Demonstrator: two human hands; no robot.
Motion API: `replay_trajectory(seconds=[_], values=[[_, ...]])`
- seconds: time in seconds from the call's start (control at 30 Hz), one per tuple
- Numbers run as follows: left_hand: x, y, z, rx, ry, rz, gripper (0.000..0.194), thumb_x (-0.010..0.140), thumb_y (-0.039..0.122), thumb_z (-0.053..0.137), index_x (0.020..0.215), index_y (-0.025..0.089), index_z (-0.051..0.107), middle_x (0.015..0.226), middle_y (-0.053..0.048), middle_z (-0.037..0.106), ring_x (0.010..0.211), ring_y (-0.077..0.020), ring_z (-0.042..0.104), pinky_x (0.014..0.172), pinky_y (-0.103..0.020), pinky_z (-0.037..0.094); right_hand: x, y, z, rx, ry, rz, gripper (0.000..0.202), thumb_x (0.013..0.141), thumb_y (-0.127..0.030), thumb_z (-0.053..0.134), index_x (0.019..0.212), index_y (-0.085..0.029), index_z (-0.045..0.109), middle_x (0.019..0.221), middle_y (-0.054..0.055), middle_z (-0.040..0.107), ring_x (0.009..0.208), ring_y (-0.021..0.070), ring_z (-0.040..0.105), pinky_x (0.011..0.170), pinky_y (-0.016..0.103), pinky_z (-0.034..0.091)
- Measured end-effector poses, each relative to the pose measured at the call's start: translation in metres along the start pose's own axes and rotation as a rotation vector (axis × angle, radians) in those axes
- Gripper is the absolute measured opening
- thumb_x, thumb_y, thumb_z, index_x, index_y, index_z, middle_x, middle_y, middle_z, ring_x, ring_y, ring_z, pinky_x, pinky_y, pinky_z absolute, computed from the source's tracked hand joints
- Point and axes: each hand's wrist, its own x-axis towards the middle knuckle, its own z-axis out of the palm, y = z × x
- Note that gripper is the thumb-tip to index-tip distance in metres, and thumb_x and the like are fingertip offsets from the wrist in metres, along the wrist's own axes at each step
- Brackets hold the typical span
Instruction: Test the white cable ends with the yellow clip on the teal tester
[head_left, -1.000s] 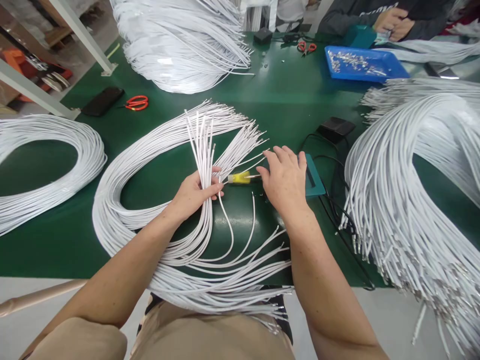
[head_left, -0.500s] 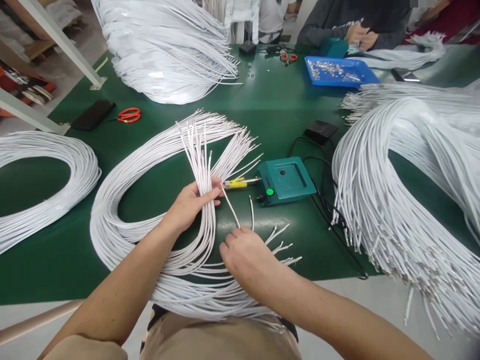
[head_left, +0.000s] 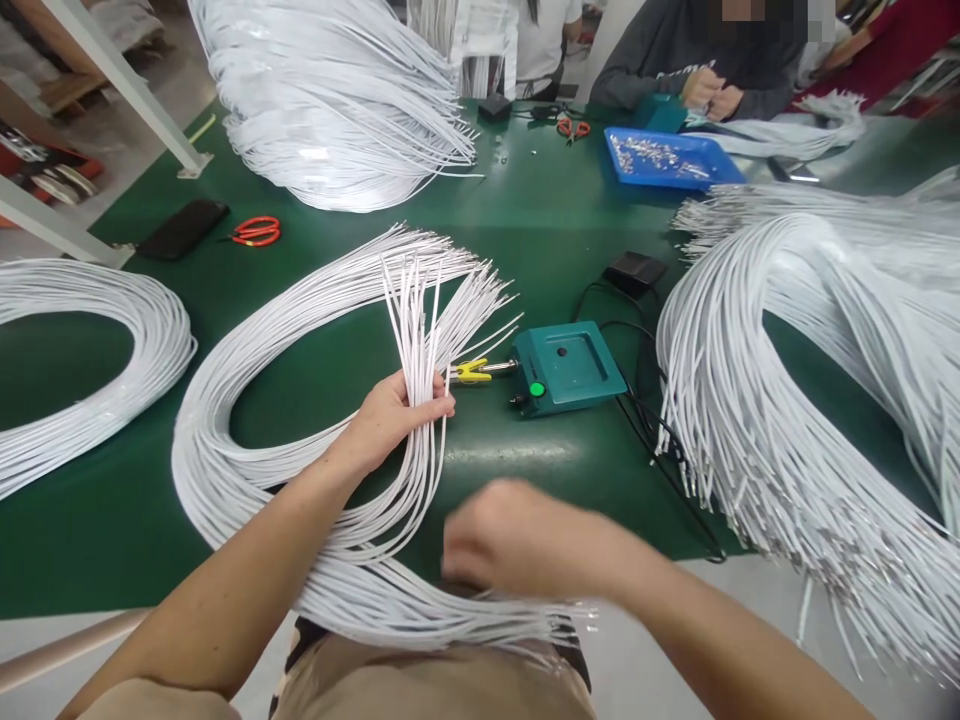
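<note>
My left hand (head_left: 401, 412) is closed round a bunch of white cables (head_left: 420, 340), whose ends fan upward above my thumb. The bunch curves down into a big loop of white cables (head_left: 202, 430) lying on the table. Just right of my left fingertips, a yellow clip (head_left: 472, 372) sticks out from a small green box (head_left: 571, 368) with a lit green button. My right hand (head_left: 502, 535) is smeared by motion over the near cable ends (head_left: 517, 620); whether its fingers hold anything cannot be seen.
Another cable coil (head_left: 161, 340) lies at left, and a large cable pile (head_left: 720, 400) hangs over the right edge. Red-handled scissors (head_left: 256, 231), a black phone-like case (head_left: 184, 228) and a blue tray (head_left: 667, 178) of small metal parts are further back. A co-worker's hands (head_left: 712, 95) work across the table.
My right hand has moved down and nearer to me, away from the cable it was holding beside my left hand. That cable now stands with the bunch in my left hand.
</note>
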Motion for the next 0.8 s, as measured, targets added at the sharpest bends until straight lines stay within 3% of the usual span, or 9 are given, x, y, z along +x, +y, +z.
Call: replay_trajectory(seconds=[0.03,0.1,0.17,0.27,0.43,0.57,0.67,0.8], values=[[0.001,-0.002,0.000,0.021,0.005,0.013,0.031,0.064,0.031,0.081,0.085,0.017,0.064,0.077,0.001,0.066,0.073,-0.0141,0.063,0.079,-0.030,0.047,0.015,0.006,-0.015,0.093,-0.034,0.020,0.026,0.078,-0.024,0.062,0.052,-0.022,0.059,0.048,-0.003,0.057,0.040,0.0085,0.043,0.043,0.025,0.033],[0.002,-0.005,0.000,0.069,0.005,0.031,0.030,0.065,0.031,0.081,0.085,0.017,0.064,0.079,0.001,0.066,0.075,-0.0139,0.061,0.079,-0.029,0.047,0.045,0.018,-0.037,0.306,0.212,0.179,0.018,0.085,-0.030,0.057,0.071,-0.021,0.063,0.053,-0.003,0.059,0.041,0.0082,0.048,0.042,0.022,0.036],[0.003,-0.006,-0.001,0.105,0.002,0.030,0.031,0.065,0.031,0.080,0.086,0.017,0.064,0.080,0.000,0.066,0.075,-0.0144,0.061,0.079,-0.030,0.047,0.070,0.030,-0.046,0.491,0.305,0.280,0.015,0.079,-0.034,0.065,0.086,-0.020,0.063,0.058,-0.004,0.061,0.041,0.0083,0.050,0.040,0.021,0.038],[0.004,-0.004,-0.001,0.081,0.003,-0.007,0.031,0.064,0.031,0.082,0.084,0.017,0.063,0.078,0.000,0.066,0.075,-0.0149,0.062,0.079,-0.031,0.047,0.092,0.041,-0.043,0.685,0.281,0.299,0.015,0.074,-0.030,0.068,0.076,-0.018,0.060,0.049,-0.006,0.054,0.037,0.0070,0.046,0.038,0.020,0.039],[0.007,0.001,0.003,-0.108,0.044,-0.010,0.026,0.067,0.029,0.080,0.077,0.016,0.059,0.073,0.001,0.064,0.068,-0.0101,0.056,0.068,-0.024,0.044,0.098,0.047,-0.028,0.895,0.306,0.205,0.016,0.076,-0.029,0.066,0.070,-0.015,0.060,0.048,-0.006,0.054,0.041,0.0050,0.045,0.041,0.017,0.039],[0.008,0.003,0.006,-0.043,0.093,0.054,0.026,0.071,0.032,0.077,0.077,0.016,0.057,0.069,0.001,0.064,0.061,-0.0085,0.054,0.062,-0.022,0.042,0.098,0.050,-0.018,1.104,0.357,0.204,0.017,0.074,-0.029,0.069,0.069,-0.014,0.061,0.051,-0.006,0.051,0.041,0.0036,0.040,0.041,0.017,0.038],[0.007,0.004,0.007,0.001,0.128,0.079,0.027,0.073,0.032,0.075,0.079,0.016,0.055,0.073,0.000,0.066,0.060,-0.0084,0.055,0.059,-0.022,0.042,0.099,0.051,-0.012,1.314,0.324,0.243,0.018,0.072,-0.028,0.069,0.066,-0.014,0.060,0.050,-0.007,0.048,0.039,0.0026,0.035,0.040,0.018,0.039],[0.005,0.004,0.006,0.071,0.124,0.116,0.025,0.075,0.032,0.073,0.080,0.016,0.055,0.070,0.001,0.065,0.060,-0.0092,0.057,0.060,-0.022,0.043,0.099,0.051,-0.012,1.339,0.298,0.274,0.022,0.073,-0.029,0.069,0.061,-0.015,0.057,0.049,-0.007,0.047,0.037,0.0019,0.031,0.040,0.018,0.042]])
